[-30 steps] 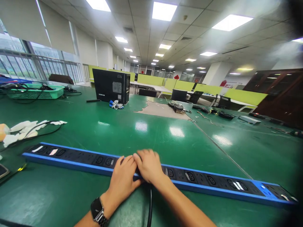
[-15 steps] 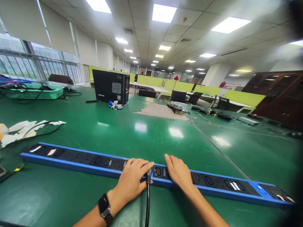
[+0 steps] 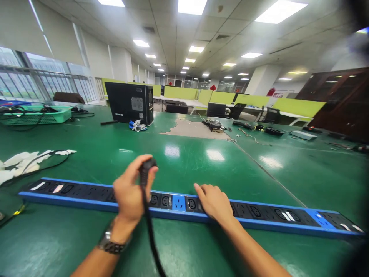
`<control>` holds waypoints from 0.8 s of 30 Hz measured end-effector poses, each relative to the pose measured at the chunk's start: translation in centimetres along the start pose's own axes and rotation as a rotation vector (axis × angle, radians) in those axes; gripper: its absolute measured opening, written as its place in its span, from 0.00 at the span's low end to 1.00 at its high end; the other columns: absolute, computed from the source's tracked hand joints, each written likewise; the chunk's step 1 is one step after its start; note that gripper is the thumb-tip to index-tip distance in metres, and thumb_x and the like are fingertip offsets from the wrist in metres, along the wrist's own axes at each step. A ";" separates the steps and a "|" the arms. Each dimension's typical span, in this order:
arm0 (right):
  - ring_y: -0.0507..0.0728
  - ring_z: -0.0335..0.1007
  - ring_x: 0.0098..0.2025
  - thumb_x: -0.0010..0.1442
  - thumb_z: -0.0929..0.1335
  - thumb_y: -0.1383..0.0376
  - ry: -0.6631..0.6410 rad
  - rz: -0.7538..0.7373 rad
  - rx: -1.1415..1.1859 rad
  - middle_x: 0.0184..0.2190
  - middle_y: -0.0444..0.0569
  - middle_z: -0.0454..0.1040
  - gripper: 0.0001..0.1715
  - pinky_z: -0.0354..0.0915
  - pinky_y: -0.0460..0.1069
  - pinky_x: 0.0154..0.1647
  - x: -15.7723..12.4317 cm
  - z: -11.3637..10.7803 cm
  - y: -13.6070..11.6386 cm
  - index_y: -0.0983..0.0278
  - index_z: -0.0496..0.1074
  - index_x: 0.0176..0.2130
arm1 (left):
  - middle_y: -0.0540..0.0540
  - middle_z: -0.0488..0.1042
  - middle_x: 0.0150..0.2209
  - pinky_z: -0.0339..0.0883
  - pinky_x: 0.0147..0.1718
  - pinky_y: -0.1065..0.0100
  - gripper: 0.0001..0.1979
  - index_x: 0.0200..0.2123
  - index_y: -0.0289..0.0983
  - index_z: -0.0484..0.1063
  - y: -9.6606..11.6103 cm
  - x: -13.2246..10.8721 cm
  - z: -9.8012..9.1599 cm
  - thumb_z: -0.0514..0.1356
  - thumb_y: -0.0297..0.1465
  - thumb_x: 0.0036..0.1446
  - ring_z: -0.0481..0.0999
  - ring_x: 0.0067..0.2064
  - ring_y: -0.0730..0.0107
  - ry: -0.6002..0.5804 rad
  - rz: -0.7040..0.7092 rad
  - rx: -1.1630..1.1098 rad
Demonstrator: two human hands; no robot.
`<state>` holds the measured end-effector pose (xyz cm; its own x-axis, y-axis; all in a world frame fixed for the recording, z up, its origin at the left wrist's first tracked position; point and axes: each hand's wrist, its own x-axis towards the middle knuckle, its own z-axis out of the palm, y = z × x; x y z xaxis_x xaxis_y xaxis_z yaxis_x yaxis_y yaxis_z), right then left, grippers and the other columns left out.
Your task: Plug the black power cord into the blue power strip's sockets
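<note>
A long blue-and-black power strip (image 3: pixel 178 203) lies across the green table, its rows of sockets facing up. My left hand (image 3: pixel 131 188) is closed around a black power plug (image 3: pixel 148 164), raised above the strip and clear of its sockets. From the plug a thick black cable (image 3: pixel 150 234) hangs down past the bottom of the view. My right hand (image 3: pixel 215 201) grips the strip right of its middle, palm across the top and fingers over the far side. Between the two hands a blue socket section (image 3: pixel 178 202) is uncovered.
A black computer case (image 3: pixel 129 103) stands farther back with blue-and-white gloves (image 3: pixel 137 125) before it. At left are a green basket (image 3: pixel 54 115) of cables and white gloves (image 3: pixel 24 163). Loose hardware (image 3: pixel 213 125) sits by a torn patch of table covering (image 3: pixel 190 129).
My left hand has lifted the plug off the middle of the strip and carried it up and left. The blue socket there is now uncovered. My right hand stays on the strip.
</note>
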<state>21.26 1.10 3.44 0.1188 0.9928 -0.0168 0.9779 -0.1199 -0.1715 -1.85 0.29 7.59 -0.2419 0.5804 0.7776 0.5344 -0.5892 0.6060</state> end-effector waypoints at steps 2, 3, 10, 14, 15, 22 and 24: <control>0.64 0.68 0.46 0.66 0.50 0.48 -0.003 0.001 0.002 0.42 0.56 0.76 0.35 0.60 0.55 0.42 -0.1 -0.1 -0.1 0.63 0.75 0.40 | 0.47 0.79 0.42 0.72 0.42 0.67 0.18 0.49 0.40 0.73 -0.5 2.5 -2.3 0.62 0.40 0.56 0.79 0.40 0.67 0.006 -0.050 0.027; 0.63 0.68 0.46 0.66 0.50 0.48 -0.005 0.004 0.005 0.42 0.56 0.76 0.35 0.60 0.55 0.42 -0.1 -0.1 -0.1 0.62 0.75 0.40 | 0.47 0.80 0.42 0.72 0.42 0.67 0.19 0.49 0.40 0.73 -1.1 3.2 -3.5 0.62 0.41 0.56 0.79 0.40 0.66 -0.050 -0.065 0.050; 0.63 0.68 0.47 0.66 0.49 0.47 -0.007 0.011 0.017 0.43 0.55 0.76 0.35 0.60 0.55 0.43 0.0 0.1 -0.1 0.62 0.75 0.40 | 0.45 0.80 0.42 0.73 0.42 0.66 0.20 0.48 0.40 0.74 -7.0 0.2 -7.2 0.58 0.44 0.57 0.80 0.41 0.62 -0.533 -0.048 0.156; 0.62 0.69 0.46 0.66 0.49 0.47 -0.013 0.014 0.015 0.42 0.55 0.76 0.36 0.60 0.54 0.42 0.0 0.1 -0.2 0.62 0.75 0.40 | 0.45 0.80 0.41 0.73 0.42 0.66 0.18 0.47 0.40 0.75 -7.5 -1.4 -6.3 0.58 0.44 0.58 0.79 0.40 0.63 -0.592 0.001 0.192; 0.62 0.70 0.46 0.66 0.49 0.47 -0.013 0.016 0.013 0.42 0.55 0.77 0.36 0.60 0.54 0.42 0.0 0.1 -0.2 0.62 0.75 0.40 | 0.45 0.80 0.41 0.73 0.42 0.65 0.18 0.47 0.40 0.75 -7.5 -1.6 -6.1 0.57 0.43 0.58 0.79 0.40 0.62 -0.603 0.008 0.201; 0.62 0.71 0.45 0.66 0.49 0.47 0.007 0.001 0.024 0.41 0.54 0.77 0.35 0.60 0.52 0.40 0.1 0.4 -0.1 0.61 0.75 0.39 | 0.45 0.79 0.44 0.70 0.46 0.58 0.14 0.48 0.42 0.74 -7.7 -3.3 -5.2 0.56 0.38 0.61 0.77 0.45 0.60 -0.621 0.152 0.325; 0.61 0.70 0.45 0.66 0.49 0.48 0.011 -0.007 0.024 0.41 0.54 0.77 0.35 0.60 0.52 0.40 0.1 0.5 0.0 0.61 0.75 0.38 | 0.46 0.78 0.46 0.69 0.47 0.57 0.14 0.48 0.44 0.73 -7.7 -3.6 -5.2 0.56 0.37 0.61 0.76 0.47 0.60 -0.658 0.183 0.333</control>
<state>21.17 1.18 2.99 0.1143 0.9934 -0.0042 0.9743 -0.1129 -0.1949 -9.35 -0.17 0.99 0.3516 0.7669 0.5369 0.7608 -0.5683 0.3134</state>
